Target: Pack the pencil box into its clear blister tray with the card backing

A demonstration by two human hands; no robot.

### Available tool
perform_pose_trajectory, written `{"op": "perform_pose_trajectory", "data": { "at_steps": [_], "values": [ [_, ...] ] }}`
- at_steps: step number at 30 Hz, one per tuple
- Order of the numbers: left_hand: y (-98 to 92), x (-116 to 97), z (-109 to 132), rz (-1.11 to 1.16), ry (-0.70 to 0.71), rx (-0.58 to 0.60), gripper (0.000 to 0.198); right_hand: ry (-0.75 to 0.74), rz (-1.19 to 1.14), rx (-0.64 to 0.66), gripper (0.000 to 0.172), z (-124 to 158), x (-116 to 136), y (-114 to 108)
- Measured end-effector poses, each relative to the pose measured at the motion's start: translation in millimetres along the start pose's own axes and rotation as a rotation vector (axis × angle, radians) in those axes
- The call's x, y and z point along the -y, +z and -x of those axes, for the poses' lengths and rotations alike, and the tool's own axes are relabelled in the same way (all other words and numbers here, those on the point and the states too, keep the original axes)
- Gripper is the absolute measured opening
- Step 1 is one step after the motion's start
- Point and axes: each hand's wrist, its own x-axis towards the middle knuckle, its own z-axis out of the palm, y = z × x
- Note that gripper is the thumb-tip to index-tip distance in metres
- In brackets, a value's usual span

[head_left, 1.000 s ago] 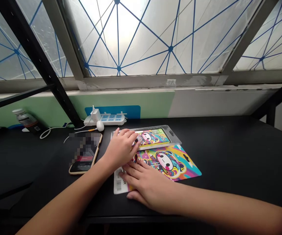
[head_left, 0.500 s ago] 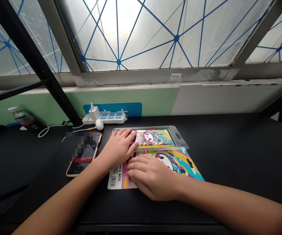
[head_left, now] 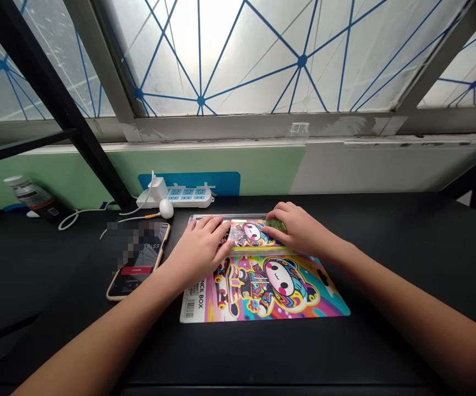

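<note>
A clear plastic blister pack [head_left: 252, 233] lies flat on the black table [head_left: 390, 258], holding a colourful cartoon-printed item. My left hand [head_left: 202, 247] rests over its left part, fingers spread and thumb along the inner side. My right hand [head_left: 297, 230] curls over its right end, hiding the hang tab. Just nearer to me lies a printed card [head_left: 264, 289] marked "PENCIL BOX", showing a cartoon panda-like figure on a skateboard, with a barcode at its left edge. Neither hand touches the card.
A smartphone [head_left: 136, 261] with a pixelated screen lies just left of my left wrist. Behind it are a white power strip [head_left: 175, 198] with a plug and cable, a round white object [head_left: 165, 208], and a bottle [head_left: 33, 193]. Black shelf posts frame the view.
My right hand has moved off the printed card, up and to the right, onto the blister pack's right end. The whole card now shows. My left hand stays in place.
</note>
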Motion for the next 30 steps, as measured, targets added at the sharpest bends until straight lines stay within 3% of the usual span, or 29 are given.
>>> {"op": "perform_pose_trajectory", "data": {
  "at_steps": [9,19,25,30],
  "values": [
    [-1.2,0.2,0.0,0.029,-0.013,0.012,0.047,0.046,-0.061,0.124,0.065,0.1,-2.7,-6.9],
    [-3.1,1.0,0.3,0.08,-0.014,-0.044,0.047,0.067,-0.028,0.019,0.057,-2.5,1.1,-3.6],
    [-11.4,13.3,-0.6,0.075,-0.045,-0.137,0.06,0.034,0.007,-0.1,0.055,5.0,16.8,-7.1],
    [-14.3,21.8,-0.9,0.091,0.003,-0.207,0.063,-0.012,0.021,-0.159,0.042,9.9,27.5,-13.2]
  ]
}}
